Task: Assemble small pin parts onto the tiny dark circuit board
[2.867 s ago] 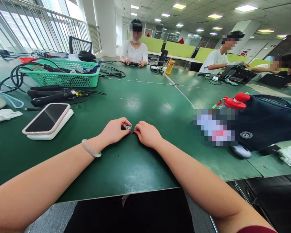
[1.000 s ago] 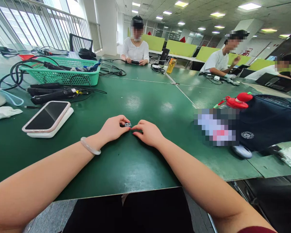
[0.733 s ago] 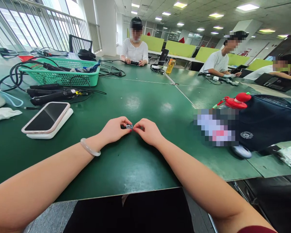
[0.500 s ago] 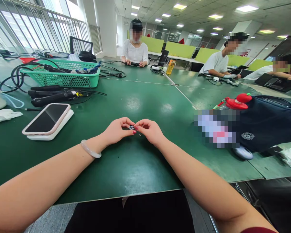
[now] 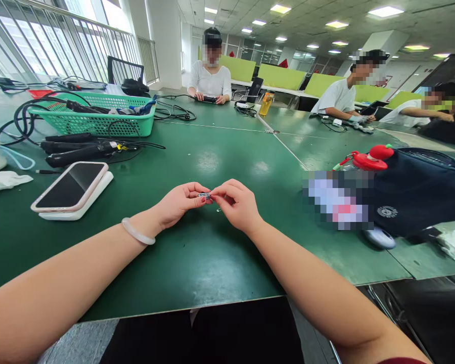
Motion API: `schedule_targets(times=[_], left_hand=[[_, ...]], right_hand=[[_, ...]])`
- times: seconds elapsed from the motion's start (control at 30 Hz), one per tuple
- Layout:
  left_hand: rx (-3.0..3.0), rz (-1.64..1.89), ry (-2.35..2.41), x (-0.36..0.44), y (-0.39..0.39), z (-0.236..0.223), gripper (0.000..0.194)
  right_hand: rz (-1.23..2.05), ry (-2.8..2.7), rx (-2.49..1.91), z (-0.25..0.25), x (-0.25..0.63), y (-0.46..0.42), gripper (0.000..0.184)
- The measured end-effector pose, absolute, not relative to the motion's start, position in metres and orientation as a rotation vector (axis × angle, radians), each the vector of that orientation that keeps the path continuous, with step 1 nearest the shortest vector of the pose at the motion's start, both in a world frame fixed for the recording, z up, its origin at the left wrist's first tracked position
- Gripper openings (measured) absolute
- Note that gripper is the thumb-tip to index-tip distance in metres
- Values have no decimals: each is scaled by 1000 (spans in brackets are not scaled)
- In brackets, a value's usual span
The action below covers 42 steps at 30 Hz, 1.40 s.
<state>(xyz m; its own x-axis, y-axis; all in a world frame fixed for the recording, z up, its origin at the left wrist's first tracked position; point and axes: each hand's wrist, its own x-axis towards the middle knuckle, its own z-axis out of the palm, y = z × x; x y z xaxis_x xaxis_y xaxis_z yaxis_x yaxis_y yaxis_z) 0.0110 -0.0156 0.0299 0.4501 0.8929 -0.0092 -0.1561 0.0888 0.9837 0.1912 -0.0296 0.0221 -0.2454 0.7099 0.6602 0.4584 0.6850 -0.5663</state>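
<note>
Between my two hands, just above the green table (image 5: 197,268), is a small dark and silvery piece (image 5: 203,195), too small to name. My left hand (image 5: 180,205) pinches it between thumb and fingers. From the other side, the fingertips of my right hand (image 5: 237,205) close on its right end, meeting the left fingertips. A tiny pale, thin bit (image 5: 219,210) shows just below the right fingers; I cannot tell whether it hangs from the piece or lies on the table.
Left of my hands lies a phone (image 5: 72,186) on a white box. Behind it are black cable handles (image 5: 79,153) and a green basket (image 5: 98,124) of cables. To the right are a dark blue bag (image 5: 420,192) and a mouse (image 5: 379,237). Several people sit farther off.
My right hand has risen slightly and its fingers have shifted. The small piece has turned to lie more level and shows more of its length. My left hand has barely moved.
</note>
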Motion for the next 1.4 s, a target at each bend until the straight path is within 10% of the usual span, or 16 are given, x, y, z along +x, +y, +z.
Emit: schedule_targets(times=[0.23, 0.57, 1.4], left_hand=[[1184, 910, 706, 9, -15, 30, 35], [1345, 851, 805, 6, -10, 25, 32], [1454, 805, 1001, 8, -7, 19, 35]], right_hand=[[90, -1982, -830, 25, 191, -33, 14], [621, -2125, -1120, 23, 209, -21, 32], [560, -2223, -1272, 17, 200, -21, 8]])
